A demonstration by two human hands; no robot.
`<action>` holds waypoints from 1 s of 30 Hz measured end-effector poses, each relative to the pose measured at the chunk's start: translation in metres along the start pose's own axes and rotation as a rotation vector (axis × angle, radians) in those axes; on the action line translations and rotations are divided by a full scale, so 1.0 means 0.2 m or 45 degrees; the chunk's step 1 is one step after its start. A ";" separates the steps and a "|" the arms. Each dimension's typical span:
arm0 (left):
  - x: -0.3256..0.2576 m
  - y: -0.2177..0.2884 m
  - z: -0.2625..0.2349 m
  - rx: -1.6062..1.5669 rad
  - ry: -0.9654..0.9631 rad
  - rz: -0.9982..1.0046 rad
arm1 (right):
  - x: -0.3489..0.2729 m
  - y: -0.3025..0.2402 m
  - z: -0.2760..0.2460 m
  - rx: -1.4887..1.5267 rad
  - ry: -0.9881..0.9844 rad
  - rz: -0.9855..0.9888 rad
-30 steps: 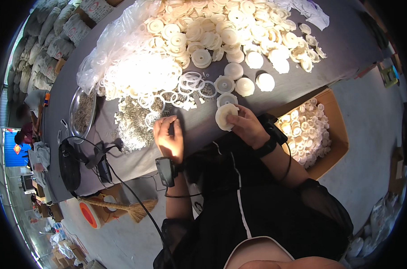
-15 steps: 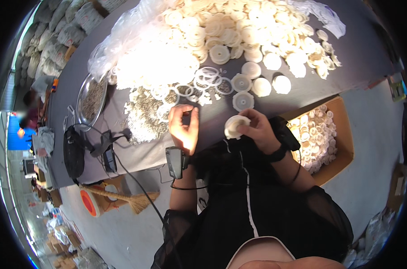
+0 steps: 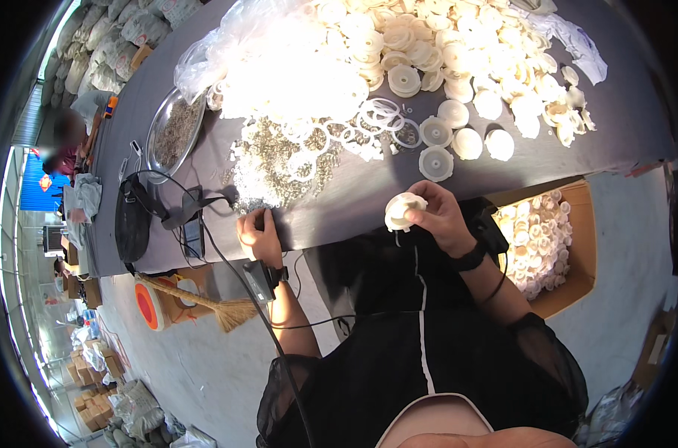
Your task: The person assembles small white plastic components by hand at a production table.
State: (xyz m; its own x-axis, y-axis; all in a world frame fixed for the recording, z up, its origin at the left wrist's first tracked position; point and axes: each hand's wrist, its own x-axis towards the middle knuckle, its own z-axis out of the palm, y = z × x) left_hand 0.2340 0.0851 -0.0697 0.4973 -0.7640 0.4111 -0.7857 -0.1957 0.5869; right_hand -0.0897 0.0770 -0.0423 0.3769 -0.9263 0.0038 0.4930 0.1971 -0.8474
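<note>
My right hand (image 3: 441,218) grips a round cream-white plastic cap (image 3: 400,212) between thumb and fingers, just off the table's front edge. My left hand (image 3: 260,237) rests at the near edge of a heap of small metal and white parts (image 3: 268,173), its fingers curled down and pressed together. Whatever they pinch is too small to make out. Clear plastic rings (image 3: 381,114) lie beyond the heap. Several round white caps (image 3: 467,143) sit loose on the table ahead of my right hand, among them a greyer, translucent one (image 3: 435,163).
A large pile of white caps (image 3: 458,56) covers the far table beside a clear plastic bag (image 3: 201,67). At left are a metal tray (image 3: 154,160) of small parts, a black pouch (image 3: 133,231) and cables. A cardboard box (image 3: 578,257) of white parts stands below right; a broom (image 3: 234,313) leans below left.
My left hand has moved left and nearer to me, from beside the rings to the heap's near edge, and its fingers have closed. My right hand keeps hold of the cap.
</note>
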 end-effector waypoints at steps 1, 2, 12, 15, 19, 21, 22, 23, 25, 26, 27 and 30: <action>0.01 0.00 0.01 0.018 -0.004 -0.018 | 0.00 0.00 0.01 -0.004 0.001 -0.002; 0.01 0.01 0.01 0.035 -0.011 -0.034 | -0.01 0.00 0.03 -0.016 0.024 0.004; -0.12 0.53 -0.07 -1.354 -0.673 -0.045 | 0.00 -0.09 0.10 -0.895 -0.105 -0.578; -0.12 0.68 -0.09 -1.350 -1.154 0.118 | 0.02 -0.14 0.13 -0.973 -0.284 -0.809; -0.11 0.71 -0.09 -1.395 -1.431 0.100 | 0.01 -0.17 0.10 -0.968 -0.310 -0.799; -0.11 0.72 -0.09 -1.404 -1.438 0.075 | 0.01 -0.18 0.10 -0.957 -0.314 -0.774; -0.11 0.72 -0.09 -1.413 -1.442 0.050 | 0.00 -0.18 0.10 -0.958 -0.311 -0.774; -0.12 0.72 -0.09 -1.414 -1.444 0.051 | 0.00 -0.18 0.10 -0.941 -0.292 -0.765; -0.12 0.72 -0.09 -1.370 -1.438 0.113 | 0.00 -0.18 0.10 -0.924 -0.271 -0.758; -0.11 0.72 -0.09 -1.370 -1.439 0.113 | 0.00 -0.18 0.10 -0.917 -0.279 -0.755; -0.11 0.72 -0.10 -1.347 -1.451 0.137 | 0.00 -0.18 0.10 -0.911 -0.287 -0.751; -0.10 0.73 -0.11 -1.267 -1.436 0.230 | 0.00 -0.17 0.09 -0.923 -0.278 -0.714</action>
State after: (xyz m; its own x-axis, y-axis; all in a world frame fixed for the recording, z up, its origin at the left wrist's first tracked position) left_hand 0.1167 0.0850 0.0236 -0.4724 -0.8790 0.0643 -0.0126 0.0797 0.9967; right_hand -0.0927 0.0769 -0.0051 0.4077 -0.7302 0.5483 0.0663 -0.5752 -0.8153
